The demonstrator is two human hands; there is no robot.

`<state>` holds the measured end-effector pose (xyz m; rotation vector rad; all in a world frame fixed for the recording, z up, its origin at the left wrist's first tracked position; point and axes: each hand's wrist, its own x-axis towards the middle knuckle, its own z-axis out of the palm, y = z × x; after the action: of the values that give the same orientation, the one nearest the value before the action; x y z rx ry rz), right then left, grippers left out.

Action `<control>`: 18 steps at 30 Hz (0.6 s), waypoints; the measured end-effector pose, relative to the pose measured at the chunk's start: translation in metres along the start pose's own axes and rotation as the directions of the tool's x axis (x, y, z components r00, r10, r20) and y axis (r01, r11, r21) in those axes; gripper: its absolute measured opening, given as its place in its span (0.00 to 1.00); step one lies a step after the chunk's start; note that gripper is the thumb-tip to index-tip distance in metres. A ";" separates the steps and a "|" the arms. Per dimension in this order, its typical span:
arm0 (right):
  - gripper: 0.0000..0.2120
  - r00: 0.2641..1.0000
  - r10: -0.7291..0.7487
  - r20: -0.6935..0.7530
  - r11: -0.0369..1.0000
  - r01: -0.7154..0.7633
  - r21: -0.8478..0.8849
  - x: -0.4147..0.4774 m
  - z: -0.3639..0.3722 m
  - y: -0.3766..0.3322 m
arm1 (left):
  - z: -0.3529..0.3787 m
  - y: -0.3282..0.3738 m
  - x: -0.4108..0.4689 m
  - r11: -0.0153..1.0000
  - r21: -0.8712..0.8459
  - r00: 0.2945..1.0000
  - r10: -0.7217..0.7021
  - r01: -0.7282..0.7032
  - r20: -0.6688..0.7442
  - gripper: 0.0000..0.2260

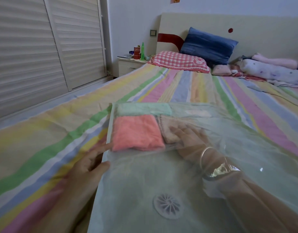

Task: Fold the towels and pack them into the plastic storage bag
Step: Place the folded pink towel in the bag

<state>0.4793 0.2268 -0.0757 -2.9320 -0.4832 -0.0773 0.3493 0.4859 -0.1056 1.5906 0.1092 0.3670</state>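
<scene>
The clear plastic storage bag lies flat on the striped bed, its open end nearest the camera and a round valve set in the near part of its top sheet. The left hand is at the bag's left edge and holds it, with the thumb lying over the plastic, the index finger stretched forward along the edge, and the other fingers curled beneath. The right hand is inside the bag, blurred by the plastic, with bangles on the wrist. Its fingers are straight and rest flat on a folded beige towel, grasping nothing.

Just left of that towel and touching it is a folded coral towel. Behind both, against the bag's far end, lies a mint-green towel. A pale patch to its right is too faint to name.

Farther up the bed, a pink checked pillow lies in front of a blue pillow that leans on the headboard. To the left stands a nightstand carrying a red can and a green bottle. Louvred wardrobe doors fill the left side.
</scene>
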 end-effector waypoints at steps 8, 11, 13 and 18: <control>0.36 0.957 -0.282 0.062 0.952 0.287 -0.108 -0.016 0.002 -0.039 | -0.001 0.006 0.000 0.999 -0.029 0.999 -0.036 0.035 -0.035 0.24; 0.29 0.968 -0.221 0.115 0.962 0.236 -0.136 -0.012 0.013 -0.046 | -0.001 0.007 0.000 0.998 -0.047 0.998 -0.050 0.048 -0.034 0.25; 0.29 0.976 -0.190 0.108 0.973 0.202 -0.116 -0.014 0.013 -0.051 | -0.001 0.007 0.000 0.997 -0.060 0.998 -0.053 0.051 -0.023 0.26; 0.24 0.924 -0.363 -0.117 0.930 0.367 0.012 -0.004 0.026 -0.086 | -0.002 0.008 0.000 1.000 0.023 0.999 0.004 -0.003 -0.042 0.24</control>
<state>0.4487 0.3099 -0.0879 -2.7462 -0.9952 -0.2777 0.3476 0.4878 -0.0980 1.6060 0.1435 0.4034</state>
